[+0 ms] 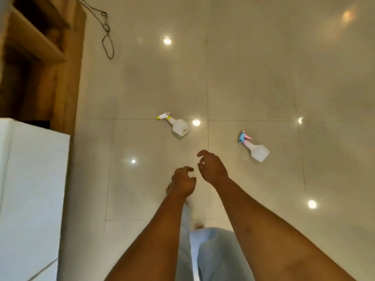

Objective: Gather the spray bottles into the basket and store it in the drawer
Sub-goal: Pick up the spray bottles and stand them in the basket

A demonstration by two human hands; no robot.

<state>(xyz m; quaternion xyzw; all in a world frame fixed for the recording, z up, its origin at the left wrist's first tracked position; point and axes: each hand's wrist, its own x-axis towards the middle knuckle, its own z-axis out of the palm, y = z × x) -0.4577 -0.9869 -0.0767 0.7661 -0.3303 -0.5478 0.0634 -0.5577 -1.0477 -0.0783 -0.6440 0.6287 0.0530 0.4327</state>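
Two spray bottles lie on their sides on the glossy tiled floor. The one with a white and yellow nozzle is ahead of me, near the middle. A second bottle with a blue and pink nozzle lies further right. My left hand hangs in the air below the yellow-nozzle bottle, fingers loosely curled and holding nothing. My right hand is beside it, between the two bottles and short of both, fingers apart and empty. No basket is in view.
A white cabinet stands at the left, with a wooden shelf unit behind it. A dark cord trails on the floor at the top left. My legs in light trousers show below my arms.
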